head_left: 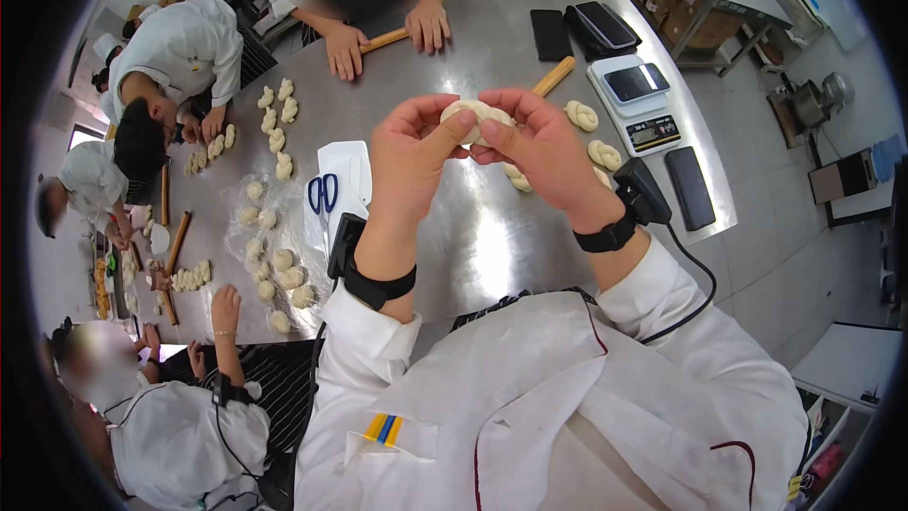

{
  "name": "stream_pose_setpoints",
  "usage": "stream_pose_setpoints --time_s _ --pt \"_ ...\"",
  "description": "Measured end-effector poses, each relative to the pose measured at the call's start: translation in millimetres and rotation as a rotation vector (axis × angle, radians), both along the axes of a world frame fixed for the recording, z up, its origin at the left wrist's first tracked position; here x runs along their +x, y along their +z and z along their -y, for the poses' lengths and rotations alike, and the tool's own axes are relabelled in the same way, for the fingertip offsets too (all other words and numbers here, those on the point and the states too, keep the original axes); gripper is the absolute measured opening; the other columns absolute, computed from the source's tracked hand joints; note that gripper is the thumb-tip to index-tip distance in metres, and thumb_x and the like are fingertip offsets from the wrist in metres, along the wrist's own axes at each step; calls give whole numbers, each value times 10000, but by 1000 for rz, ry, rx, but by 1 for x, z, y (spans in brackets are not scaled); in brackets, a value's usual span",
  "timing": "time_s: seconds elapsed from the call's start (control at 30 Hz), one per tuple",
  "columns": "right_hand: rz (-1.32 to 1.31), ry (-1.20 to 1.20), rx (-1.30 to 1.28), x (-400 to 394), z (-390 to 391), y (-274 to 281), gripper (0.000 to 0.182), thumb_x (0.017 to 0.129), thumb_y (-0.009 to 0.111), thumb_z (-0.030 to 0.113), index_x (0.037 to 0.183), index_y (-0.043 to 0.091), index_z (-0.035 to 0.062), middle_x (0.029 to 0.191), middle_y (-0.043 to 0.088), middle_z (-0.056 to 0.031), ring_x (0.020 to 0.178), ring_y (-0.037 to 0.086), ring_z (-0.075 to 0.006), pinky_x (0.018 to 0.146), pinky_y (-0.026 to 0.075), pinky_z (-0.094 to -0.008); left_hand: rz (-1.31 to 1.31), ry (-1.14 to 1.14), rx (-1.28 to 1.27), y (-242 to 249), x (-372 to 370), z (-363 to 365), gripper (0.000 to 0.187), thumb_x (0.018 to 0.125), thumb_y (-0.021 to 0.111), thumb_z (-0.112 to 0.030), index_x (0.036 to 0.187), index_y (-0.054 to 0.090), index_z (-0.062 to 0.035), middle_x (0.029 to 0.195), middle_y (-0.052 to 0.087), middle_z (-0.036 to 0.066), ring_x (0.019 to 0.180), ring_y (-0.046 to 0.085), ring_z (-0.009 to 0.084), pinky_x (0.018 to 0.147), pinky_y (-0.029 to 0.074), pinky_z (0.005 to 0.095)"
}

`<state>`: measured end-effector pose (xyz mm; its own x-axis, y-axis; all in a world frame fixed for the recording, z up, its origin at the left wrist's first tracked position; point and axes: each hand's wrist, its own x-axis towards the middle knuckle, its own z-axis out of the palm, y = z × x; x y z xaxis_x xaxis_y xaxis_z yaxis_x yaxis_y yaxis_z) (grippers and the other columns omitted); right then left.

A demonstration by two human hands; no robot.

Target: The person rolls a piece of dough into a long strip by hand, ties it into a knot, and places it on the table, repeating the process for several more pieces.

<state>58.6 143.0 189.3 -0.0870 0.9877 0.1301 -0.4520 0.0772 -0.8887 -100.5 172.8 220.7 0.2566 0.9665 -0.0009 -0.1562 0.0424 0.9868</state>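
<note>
Above the steel table [463, 227], my left hand [416, 147] and my right hand [539, 142] hold one piece of pale dough [476, 116] between them. Both thumbs press on its near face, and the other fingers curl round its far side. Parts of the dough are hidden behind the fingers. Knotted dough pieces [581, 115] lie to the right of my right hand, and some are partly hidden by it. Behind that hand, a wooden rolling pin [554, 77] shows in part.
Blue-handled scissors [323, 192] lie on white paper left of my left hand, beside dough balls [283, 259] on plastic. At the right are a digital scale [653, 132] and a phone [690, 188]. Across the table, another person's hands rest on a rolling pin [386, 40]. More people work at the left.
</note>
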Motion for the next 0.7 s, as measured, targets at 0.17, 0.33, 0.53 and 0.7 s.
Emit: stream_pose_setpoints --time_s 0.17,0.33,0.53,0.7 --pt "-19 79 -167 6 -7 -3 309 982 605 222 1187 561 -4 1049 646 -87 854 657 -127 699 586 -260 -26 46 124 -5 5 0 258 891 723 -139 1050 653 52 886 692 97 739 654 116 607 547 221" --pt "-44 40 -121 -4 1 1 350 992 588 223 1254 565 -7 1057 659 -100 861 672 -146 698 595 -265 -10 61 43 -10 -1 -11 205 903 711 -164 973 683 27 802 676 79 627 618 95 496 494 211" --pt "-31 -24 -31 -11 -1 -9 337 988 583 171 1273 585 -8 1053 676 -120 869 689 -169 726 613 -285 -52 34 40 -13 -1 -15 221 922 690 -210 967 678 6 803 679 73 582 593 103 474 458 213" --pt "43 -104 -71 -14 -2 -16 291 979 592 151 1205 609 -32 1004 687 -132 836 713 -206 708 619 -294 -118 55 48 -19 -1 -18 198 897 689 -163 955 694 26 762 674 76 593 604 97 510 487 223"
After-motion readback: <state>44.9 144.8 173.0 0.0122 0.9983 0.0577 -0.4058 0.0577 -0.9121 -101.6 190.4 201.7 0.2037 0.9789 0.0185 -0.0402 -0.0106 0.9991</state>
